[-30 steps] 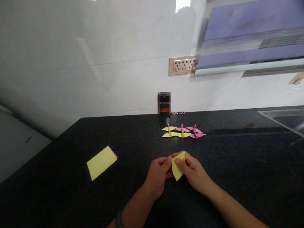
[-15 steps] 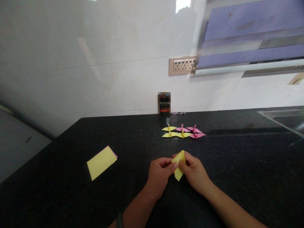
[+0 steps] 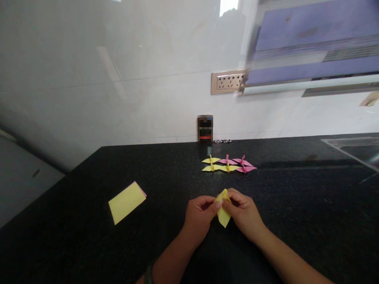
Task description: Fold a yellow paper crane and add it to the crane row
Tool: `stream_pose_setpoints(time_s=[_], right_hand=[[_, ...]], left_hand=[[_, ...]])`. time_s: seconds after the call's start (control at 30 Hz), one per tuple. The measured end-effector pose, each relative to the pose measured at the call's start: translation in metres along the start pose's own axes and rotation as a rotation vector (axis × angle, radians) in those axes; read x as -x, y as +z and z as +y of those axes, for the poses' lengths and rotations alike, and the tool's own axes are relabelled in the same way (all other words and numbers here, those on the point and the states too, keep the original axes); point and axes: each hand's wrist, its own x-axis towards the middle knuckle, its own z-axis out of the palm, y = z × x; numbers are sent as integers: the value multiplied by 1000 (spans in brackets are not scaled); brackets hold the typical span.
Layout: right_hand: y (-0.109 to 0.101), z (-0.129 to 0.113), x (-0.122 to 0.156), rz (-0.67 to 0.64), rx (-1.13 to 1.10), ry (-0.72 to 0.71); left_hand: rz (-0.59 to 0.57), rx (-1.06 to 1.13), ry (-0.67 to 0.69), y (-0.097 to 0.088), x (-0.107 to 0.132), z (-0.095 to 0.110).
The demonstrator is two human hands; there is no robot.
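A folded yellow origami paper (image 3: 224, 219), narrow and diamond-shaped, is held between both hands with one point up and one down. My left hand (image 3: 201, 215) pinches its left side, thumb on the front face. From the right, my right hand (image 3: 244, 213) grips the same paper, its thumb beside the other thumb and its fingers behind. The fingertips hide the middle of the paper. Beyond the hands, several finished paper cranes stand in two rows, among them a yellow crane (image 3: 227, 168) and a pink crane (image 3: 245, 169).
A stack of yellow and pink paper sheets (image 3: 127, 203) lies to the left on the black countertop (image 3: 166, 169). Against the tiled wall stands a small dark box-like object (image 3: 205, 129), with a beaded strand (image 3: 222, 141) beside it. A sink edge (image 3: 349, 154) is at the right.
The folded paper has turned slightly between my fingers, its lower point shifting a little right and its top a little left. Both hands stay nearly in place.
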Motion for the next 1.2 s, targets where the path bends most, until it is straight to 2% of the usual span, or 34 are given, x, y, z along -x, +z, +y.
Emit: stream_pose_setpoints(time_s=[0.13,0.3,0.47,0.7,0.93,1.1,1.2], right_hand=[[1,-3,2,4,11,4],[3,-2,5,92,-20,74],[3,0,5,76,39,77],[1,-4,2,74,106,-32],[1,-4,2,91,181,-58],[1,-6,3,3,179,-108],[0,-7,3,41,136,-44]], left_hand=[[-14,-43,3,0,1,1],[-19,-106,-37,-1,0,1],[-40,-127,-35,-1,0,2],[-41,-183,-18,0,2,5],[-8,-409,56,-4,1,-4],[-111,-378,63,-4,0,-6],[-21,-363,91,-6,-2,-4]])
